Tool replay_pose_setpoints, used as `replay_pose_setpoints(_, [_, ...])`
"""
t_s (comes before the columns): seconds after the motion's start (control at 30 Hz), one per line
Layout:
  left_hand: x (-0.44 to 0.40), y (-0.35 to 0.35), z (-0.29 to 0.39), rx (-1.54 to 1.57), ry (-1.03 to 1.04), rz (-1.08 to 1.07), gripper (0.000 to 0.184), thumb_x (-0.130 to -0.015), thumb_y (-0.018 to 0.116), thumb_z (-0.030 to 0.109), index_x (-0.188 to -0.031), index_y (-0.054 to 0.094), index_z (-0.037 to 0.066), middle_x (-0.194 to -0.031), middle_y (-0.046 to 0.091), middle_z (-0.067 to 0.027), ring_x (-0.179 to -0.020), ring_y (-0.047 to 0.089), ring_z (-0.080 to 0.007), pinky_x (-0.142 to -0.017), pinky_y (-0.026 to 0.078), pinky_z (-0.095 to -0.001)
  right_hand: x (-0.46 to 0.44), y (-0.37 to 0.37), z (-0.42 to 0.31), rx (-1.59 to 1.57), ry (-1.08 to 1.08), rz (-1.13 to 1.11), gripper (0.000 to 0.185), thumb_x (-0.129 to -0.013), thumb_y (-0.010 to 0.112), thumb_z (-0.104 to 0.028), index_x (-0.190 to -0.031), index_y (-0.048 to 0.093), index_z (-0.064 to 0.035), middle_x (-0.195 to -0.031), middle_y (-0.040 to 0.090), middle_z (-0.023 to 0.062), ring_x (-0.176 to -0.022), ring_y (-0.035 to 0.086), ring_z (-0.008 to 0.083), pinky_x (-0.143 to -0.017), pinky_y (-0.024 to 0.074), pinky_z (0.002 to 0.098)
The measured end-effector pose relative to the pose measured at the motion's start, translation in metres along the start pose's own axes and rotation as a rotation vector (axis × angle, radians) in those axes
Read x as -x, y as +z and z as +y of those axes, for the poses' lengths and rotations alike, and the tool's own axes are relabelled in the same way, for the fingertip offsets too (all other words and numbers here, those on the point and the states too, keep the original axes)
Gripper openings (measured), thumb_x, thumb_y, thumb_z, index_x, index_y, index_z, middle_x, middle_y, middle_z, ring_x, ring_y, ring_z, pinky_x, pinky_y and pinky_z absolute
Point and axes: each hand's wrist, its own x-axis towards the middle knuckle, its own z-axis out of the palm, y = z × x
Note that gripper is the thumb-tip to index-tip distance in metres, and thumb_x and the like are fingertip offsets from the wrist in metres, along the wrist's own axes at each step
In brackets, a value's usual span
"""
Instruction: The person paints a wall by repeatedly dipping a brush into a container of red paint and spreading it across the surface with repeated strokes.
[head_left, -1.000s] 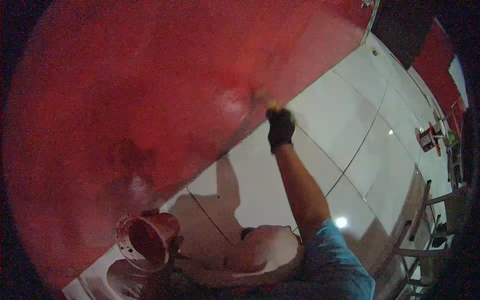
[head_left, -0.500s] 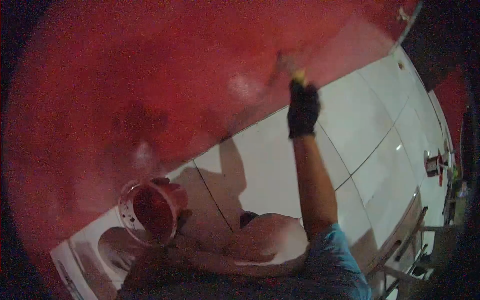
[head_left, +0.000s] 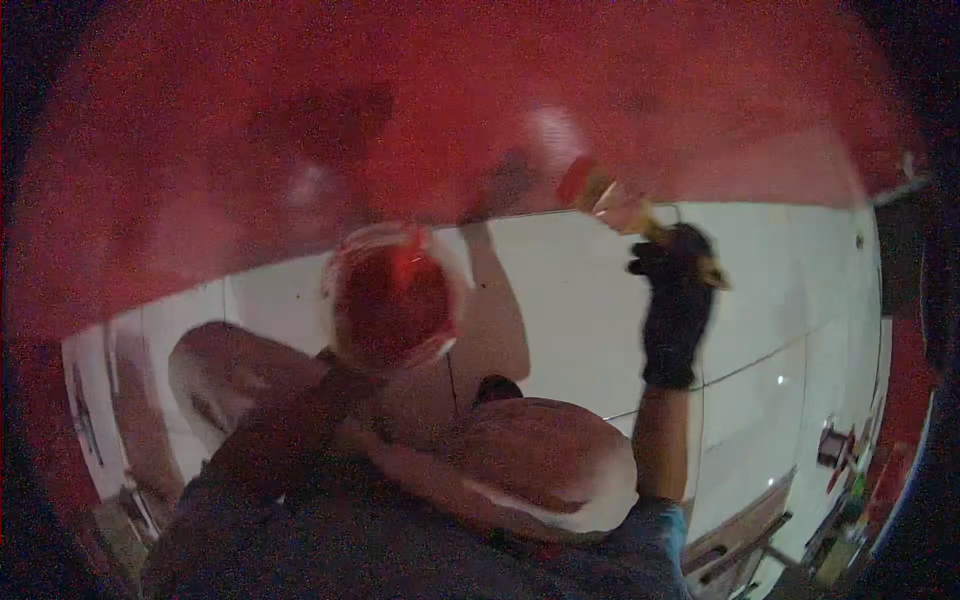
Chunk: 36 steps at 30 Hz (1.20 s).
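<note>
My left hand, dark and mostly hidden behind the container, holds a clear plastic bucket tilted so its mouth faces me. Red paint lies inside, with smears around the rim. In my right hand, which wears a black glove, a paintbrush is gripped by its handle. Its bristles are loaded with red and point up and left, in front of the lower part of the red wall. The brush is to the right of the bucket; whether its tip touches the wall I cannot tell.
White floor tiles meet the wall's lower edge. My bent knees are below the bucket. A paint-stained tin and other small items stand at the far right, near a wooden frame at lower right.
My right hand has drawn the brush back, down and to the right, away from the paler patch of wall. The view has turned, and the bucket now appears higher and further right.
</note>
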Motion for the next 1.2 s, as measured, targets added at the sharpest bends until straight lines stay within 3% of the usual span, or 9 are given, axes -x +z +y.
replay_pose_setpoints(0.07, [-0.012,0.005,-0.021,1.181,0.25,-0.179,0.044,-0.08,0.055,0.036,-0.115,0.048,0.01,-0.097,0.057,-0.0104,-0.086,0.058,-0.0243,-0.076,0.047,-0.0456,0.002,0.014,-0.055,0.238,-0.043,-0.043,0.012,-0.076,0.05,-0.006,-0.08,0.06,-0.0023,-0.092,0.058,0.0102,-0.093,0.054,0.0231,-0.084,0.0412,0.0343])
replay_pose_setpoints(0.1, [-0.011,0.008,-0.018,1.192,0.278,-0.158,0.044,-0.08,0.055,0.036,-0.115,0.048,0.01,-0.097,0.057,-0.0104,-0.086,0.058,-0.0243,-0.076,0.047,-0.0456,-0.001,0.021,-0.075,0.529,-0.212,-0.027,0.015,-0.075,0.051,-0.008,-0.067,0.063,-0.006,-0.093,0.058,0.0106,-0.101,0.05,0.0254,-0.089,0.0374,0.0366])
replay_pose_setpoints(0.37, [-0.012,0.048,0.012,-0.008,0.89,0.514,0.077,-0.059,0.079,0.022,-0.12,0.037,0.003,-0.117,0.046,-0.0104,-0.108,0.046,-0.0188,-0.093,0.039,-0.0336,0.01,0.094,-0.154,0.396,-0.184,-0.358,0.015,-0.076,0.055,-0.009,-0.09,0.058,-0.0049,-0.089,0.058,0.0069,-0.079,0.055,0.017,-0.069,0.0461,0.0287])
replay_pose_setpoints(0.77, [-0.036,0.039,0.016,0.498,0.82,0.171,0.078,-0.056,0.08,0.006,-0.12,0.036,0.003,-0.116,0.047,-0.0095,-0.107,0.048,-0.0184,-0.094,0.039,-0.0338,0.022,0.167,-0.162,0.63,-0.102,-0.585,0.009,-0.078,0.054,-0.01,-0.085,0.055,-0.0055,-0.073,0.055,0.0019,-0.058,0.05,0.009,-0.054,0.0416,0.0231])
replay_pose_setpoints(0.9, [-0.047,0.029,0.0,0.502,0.748,0.211,0.079,-0.056,0.081,0.011,-0.12,0.036,0.003,-0.115,0.048,-0.011,-0.106,0.049,-0.0193,-0.092,0.04,-0.0341,0.015,0.166,-0.159,0.8,-0.121,-0.666,0.009,-0.078,0.053,-0.011,-0.085,0.055,-0.005,-0.071,0.054,0.0033,-0.059,0.051,0.0091,-0.053,0.0417,0.0233])
replay_pose_setpoints(0.97, [-0.047,0.036,0.0,0.517,0.601,0.349,0.06,-0.069,0.066,0.011,-0.121,0.037,0.009,-0.111,0.048,-0.0053,-0.103,0.049,-0.0192,-0.08,0.048,-0.04,0.013,0.163,-0.158,0.813,-0.077,-0.64,0.009,-0.079,0.052,-0.011,-0.085,0.055,-0.0048,-0.071,0.054,0.0034,-0.059,0.052,0.0091,-0.053,0.0417,0.0235])
replay_pose_setpoints(1.07, [-0.016,0.039,0.022,-0.132,0.781,0.497,0.086,-0.053,0.082,0.02,-0.121,0.034,0.002,-0.114,0.048,-0.013,-0.106,0.049,-0.0207,-0.091,0.04,-0.0349,0.005,0.155,-0.149,0.766,-0.147,-0.703,0.011,-0.079,0.052,-0.013,-0.087,0.055,-0.0048,-0.072,0.055,0.0036,-0.059,0.052,0.0092,-0.052,0.0418,0.0238])
replay_pose_setpoints(1.13, [-0.017,0.038,0.02,-0.12,0.782,0.523,0.086,-0.053,0.082,0.02,-0.121,0.034,0.003,-0.115,0.048,-0.0126,-0.107,0.048,-0.0205,-0.091,0.039,-0.0346,-0.005,0.149,-0.141,1.134,-0.632,-0.794,0.013,-0.079,0.052,-0.013,-0.09,0.054,-0.0053,-0.073,0.054,0.003,-0.059,0.053,0.0095,-0.052,0.0422,0.024])
replay_pose_setpoints(1.2, [-0.02,0.037,0.016,-0.108,0.779,0.548,0.086,-0.053,0.082,0.019,-0.122,0.034,0.003,-0.115,0.048,-0.0122,-0.108,0.047,-0.0203,-0.092,0.039,-0.0344,-0.011,0.145,-0.143,1.165,-0.723,-0.826,0.014,-0.08,0.051,-0.013,-0.091,0.054,-0.0046,-0.074,0.055,0.0032,-0.059,0.053,0.0103,-0.052,0.0425,0.0243])
